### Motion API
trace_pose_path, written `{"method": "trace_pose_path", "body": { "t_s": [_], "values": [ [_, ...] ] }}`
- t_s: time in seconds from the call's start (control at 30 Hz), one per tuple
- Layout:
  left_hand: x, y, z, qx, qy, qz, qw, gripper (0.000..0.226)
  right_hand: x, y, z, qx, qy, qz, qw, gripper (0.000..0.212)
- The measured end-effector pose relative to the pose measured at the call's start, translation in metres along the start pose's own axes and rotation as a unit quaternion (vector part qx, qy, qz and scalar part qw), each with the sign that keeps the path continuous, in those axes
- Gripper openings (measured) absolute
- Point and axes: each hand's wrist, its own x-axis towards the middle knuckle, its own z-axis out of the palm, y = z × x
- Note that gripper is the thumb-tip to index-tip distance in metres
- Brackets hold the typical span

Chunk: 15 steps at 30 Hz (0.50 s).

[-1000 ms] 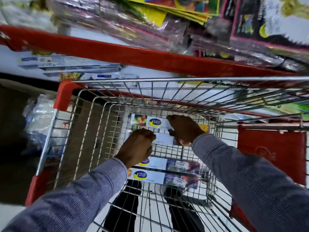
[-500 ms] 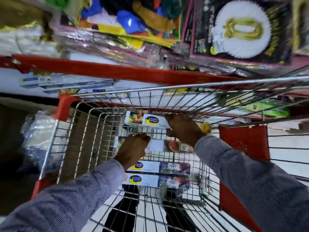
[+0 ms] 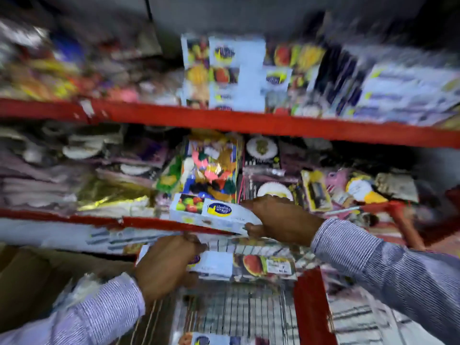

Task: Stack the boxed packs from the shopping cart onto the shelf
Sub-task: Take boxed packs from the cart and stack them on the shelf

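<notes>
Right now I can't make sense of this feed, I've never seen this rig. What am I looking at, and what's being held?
There is no machine: a person wears one camera on the head, looking forward and down at two bare hands. The picture is motion-blurred. The right hand grips one end of a white boxed pack with fruit pictures. The left hand grips a second similar pack, lower down. Below them is the wire shopping cart, with another pack showing at the picture's bottom edge. Ahead stand red-edged shelves; like packs stand on the upper one.
</notes>
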Motion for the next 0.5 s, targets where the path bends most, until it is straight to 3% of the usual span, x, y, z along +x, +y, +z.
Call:
{"method": "trace_pose_path", "body": {
  "t_s": [0.23,0.37,0.5],
  "values": [
    [0.009,0.017,-0.147,0.021,0.093,0.022,0.995,0.067,-0.021,-0.022,-0.151,-0.058,0.087,0.0,0.995,0.03],
    [0.031,0.014,-0.204,0.028,0.127,0.025,0.991,0.076,-0.018,-0.018,-0.199,-0.099,0.122,0.009,0.988,0.036],
    [0.048,0.017,-0.251,0.043,0.152,0.034,0.987,0.061,0.008,-0.002,-0.235,-0.105,0.142,0.027,0.984,0.036]
  ]
}}
